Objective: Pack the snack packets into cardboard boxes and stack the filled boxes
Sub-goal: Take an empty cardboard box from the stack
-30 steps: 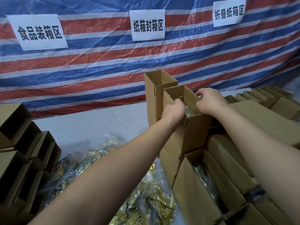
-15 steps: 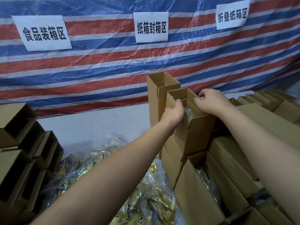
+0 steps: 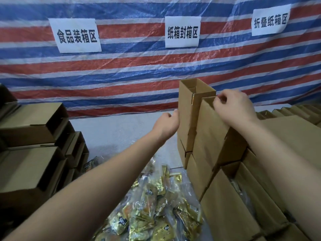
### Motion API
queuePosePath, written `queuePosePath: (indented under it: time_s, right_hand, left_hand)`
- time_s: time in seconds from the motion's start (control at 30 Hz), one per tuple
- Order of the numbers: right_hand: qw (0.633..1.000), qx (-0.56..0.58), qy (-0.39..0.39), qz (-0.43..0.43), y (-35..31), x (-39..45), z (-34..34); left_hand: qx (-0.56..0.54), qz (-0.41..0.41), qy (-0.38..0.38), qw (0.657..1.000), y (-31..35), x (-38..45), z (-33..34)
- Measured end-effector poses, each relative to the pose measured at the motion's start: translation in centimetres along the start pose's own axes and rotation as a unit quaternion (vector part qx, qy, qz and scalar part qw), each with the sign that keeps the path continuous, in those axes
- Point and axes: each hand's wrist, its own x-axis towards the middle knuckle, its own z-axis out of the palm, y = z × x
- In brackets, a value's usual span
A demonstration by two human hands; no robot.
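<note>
Snack packets (image 3: pixel 152 214) lie in a loose gold heap inside clear plastic on the grey table (image 3: pixel 121 134), low in the middle of the view, just left of the cardboard boxes stacked on the right. Those filled boxes (image 3: pixel 243 197) form a stepped pile; one near the bottom shows a gap with clear wrapping inside.

On top of that pile stands the tall box (image 3: pixel 212 136) the person is working on, upright, with its upper flap folded over. The right hand (image 3: pixel 234 108) is at the top edge of this box, fingers curled and pinching the flap's upper rim. Just behind and to the left of it stands a second upright box (image 3: pixel 192 105), its top open so the brown inner walls show (nothing can be made out inside it from here).

The left hand (image 3: pixel 166 124) is beside the left wall of that open box, fingers loosely curled, thumb tip close to or touching the cardboard; I cannot tell whether it really grips anything, and it seems to hold nothing.

Over on the left is a stack of empty boxes (image 3: pixel 34 145) lying on their sides, dark open ends facing right. At the far right, behind the pile, a row of flat folded cartons (image 3: pixel 295 110) stands on edge.

A red, white and blue striped tarp (image 3: pixel 139 70) hangs behind the table with three white paper signs (image 3: pixel 182 32) bearing black Chinese characters
</note>
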Motion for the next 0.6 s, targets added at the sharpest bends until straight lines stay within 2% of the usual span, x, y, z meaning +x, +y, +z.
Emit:
queuePosePath:
  time_s: [0.07,0.23,0.4,0.6]
  right_hand:
    - [0.999,0.030,-0.014,-0.006,-2.8,-1.3,1.3]
    - [0.983,0.140,-0.115,-0.021,-10.0,-5.2,6.3]
    - [0.953,0.210,-0.212,-0.055,-16.5,-10.8,10.8]
    - [0.914,0.274,-0.297,-0.036,-21.9,-16.4,15.1]
  left_hand:
    - [0.021,0.013,0.021,0.999,-1.9,-1.2,-2.8]
    - [0.091,0.010,0.068,0.993,-7.4,-5.3,-9.7]
    - [0.095,-0.046,0.067,0.992,-13.8,-9.9,-15.2]
    - [0.074,-0.073,0.113,0.988,-19.5,-14.5,-20.8]
